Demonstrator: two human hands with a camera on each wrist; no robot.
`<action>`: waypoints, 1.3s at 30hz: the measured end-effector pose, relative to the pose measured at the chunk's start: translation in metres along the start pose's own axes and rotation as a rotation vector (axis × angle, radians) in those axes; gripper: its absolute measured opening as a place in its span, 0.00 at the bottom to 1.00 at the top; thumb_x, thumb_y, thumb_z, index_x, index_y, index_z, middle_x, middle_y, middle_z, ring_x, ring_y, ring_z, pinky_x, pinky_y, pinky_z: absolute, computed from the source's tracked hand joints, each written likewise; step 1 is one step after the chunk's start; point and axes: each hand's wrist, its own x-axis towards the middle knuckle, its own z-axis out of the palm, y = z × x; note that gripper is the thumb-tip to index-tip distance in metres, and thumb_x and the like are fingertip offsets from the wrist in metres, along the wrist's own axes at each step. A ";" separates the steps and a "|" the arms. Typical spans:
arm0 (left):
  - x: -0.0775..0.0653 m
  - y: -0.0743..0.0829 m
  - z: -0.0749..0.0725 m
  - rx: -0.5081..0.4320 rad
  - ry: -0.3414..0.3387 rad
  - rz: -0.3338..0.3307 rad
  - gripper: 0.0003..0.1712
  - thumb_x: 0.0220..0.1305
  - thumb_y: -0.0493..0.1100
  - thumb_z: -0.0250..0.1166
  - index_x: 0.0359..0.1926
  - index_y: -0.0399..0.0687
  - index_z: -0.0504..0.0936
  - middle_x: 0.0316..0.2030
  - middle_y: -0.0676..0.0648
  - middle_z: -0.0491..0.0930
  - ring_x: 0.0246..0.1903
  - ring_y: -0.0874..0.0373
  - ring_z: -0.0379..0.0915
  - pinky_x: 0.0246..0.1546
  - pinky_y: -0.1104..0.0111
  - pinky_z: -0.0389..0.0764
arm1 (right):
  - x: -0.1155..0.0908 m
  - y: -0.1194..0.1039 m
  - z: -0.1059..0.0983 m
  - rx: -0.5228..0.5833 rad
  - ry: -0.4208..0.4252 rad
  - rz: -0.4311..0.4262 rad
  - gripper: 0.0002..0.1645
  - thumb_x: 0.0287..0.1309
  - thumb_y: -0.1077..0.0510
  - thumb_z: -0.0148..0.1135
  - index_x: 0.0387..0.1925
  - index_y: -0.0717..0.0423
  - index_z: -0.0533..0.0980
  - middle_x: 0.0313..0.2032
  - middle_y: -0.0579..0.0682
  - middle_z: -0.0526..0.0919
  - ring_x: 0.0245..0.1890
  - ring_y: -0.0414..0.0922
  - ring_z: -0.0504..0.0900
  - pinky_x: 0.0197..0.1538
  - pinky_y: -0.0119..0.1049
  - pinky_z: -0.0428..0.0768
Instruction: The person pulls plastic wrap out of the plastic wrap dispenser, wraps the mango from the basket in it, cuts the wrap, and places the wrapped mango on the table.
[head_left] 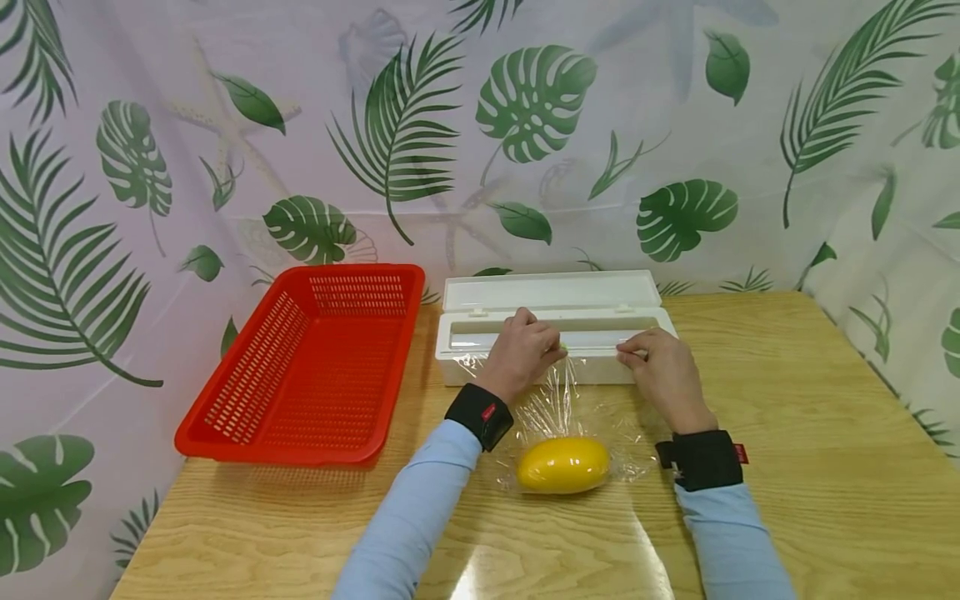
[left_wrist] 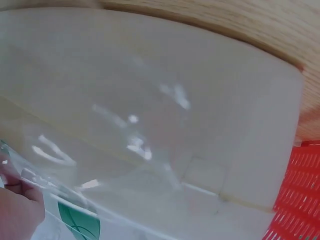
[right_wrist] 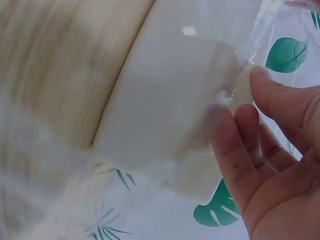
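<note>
A white cling film dispenser [head_left: 465, 371] stands with its lid [head_left: 551, 292] raised and a roll inside. Clear cling film [head_left: 558, 408] stretches from its front edge over a smooth yellow oval fruit [head_left: 564, 465], mango-like, on the table. My left hand [head_left: 521, 354] is at the middle of the dispenser's edge, fingers curled, pinching the film where its creases gather. A small green bit shows by those fingertips. Near the dispenser's right end, my right hand [head_left: 666, 371] pinches the film between thumb and fingers; in the right wrist view the thumb [right_wrist: 280, 95] faces the index finger.
A red plastic basket [head_left: 300, 454] with slotted walls stands to the left of the dispenser. The wooden table [head_left: 810, 467] reaches back to a leaf-printed cloth [head_left: 585, 208] hanging behind the dispenser.
</note>
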 end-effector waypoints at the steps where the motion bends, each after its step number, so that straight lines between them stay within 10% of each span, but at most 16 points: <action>1: 0.000 0.000 0.001 -0.001 0.003 -0.002 0.10 0.56 0.48 0.65 0.22 0.52 0.78 0.25 0.56 0.81 0.34 0.56 0.64 0.35 0.64 0.71 | 0.000 0.000 0.000 0.000 -0.001 0.002 0.07 0.52 0.66 0.63 0.34 0.65 0.82 0.36 0.61 0.80 0.31 0.53 0.75 0.34 0.51 0.79; 20: -0.007 -0.007 -0.004 -0.036 -0.022 0.047 0.08 0.57 0.46 0.63 0.25 0.51 0.81 0.27 0.54 0.82 0.36 0.56 0.66 0.36 0.64 0.72 | -0.002 0.000 -0.001 0.003 -0.003 0.007 0.07 0.52 0.66 0.62 0.34 0.65 0.81 0.37 0.61 0.80 0.32 0.54 0.75 0.36 0.52 0.79; 39: -0.010 -0.022 -0.005 -0.046 0.105 0.155 0.06 0.52 0.39 0.65 0.20 0.48 0.81 0.21 0.53 0.82 0.32 0.55 0.67 0.37 0.64 0.74 | 0.000 0.002 0.001 0.004 0.005 -0.002 0.08 0.52 0.66 0.62 0.35 0.65 0.81 0.38 0.62 0.79 0.33 0.55 0.75 0.36 0.53 0.78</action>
